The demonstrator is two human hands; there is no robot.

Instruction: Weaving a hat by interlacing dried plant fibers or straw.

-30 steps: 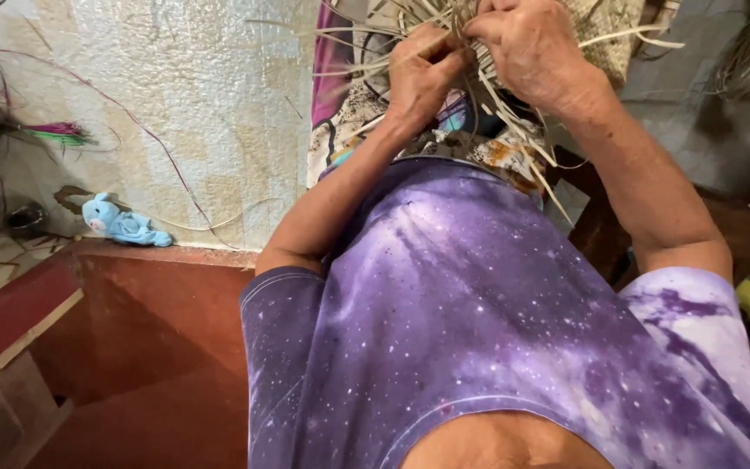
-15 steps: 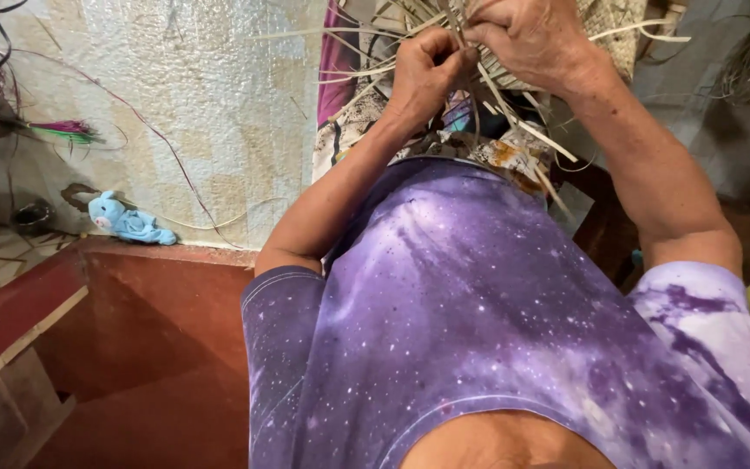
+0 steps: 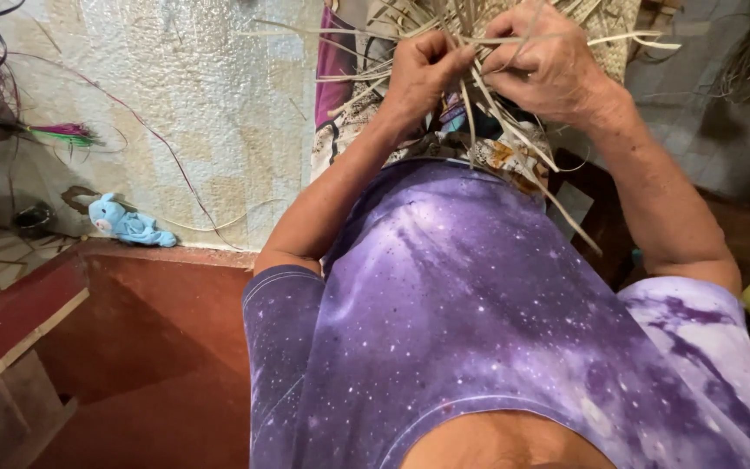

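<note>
While your left hand (image 3: 423, 74) pinches crossed straw strips (image 3: 488, 104) to lock them, your right hand (image 3: 549, 69) grips loose ends, keeping the weave (image 3: 605, 22) tight.

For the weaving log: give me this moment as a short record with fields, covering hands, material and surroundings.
left hand: left hand pinches pale straw strips
right hand: right hand grips the same strips
work piece: partly woven straw piece at the top edge, loose ends hanging down
clothing: purple speckled shirt
floor left: blue plush toy on pale patterned flooring
also: magenta and green fibre bundle
</note>
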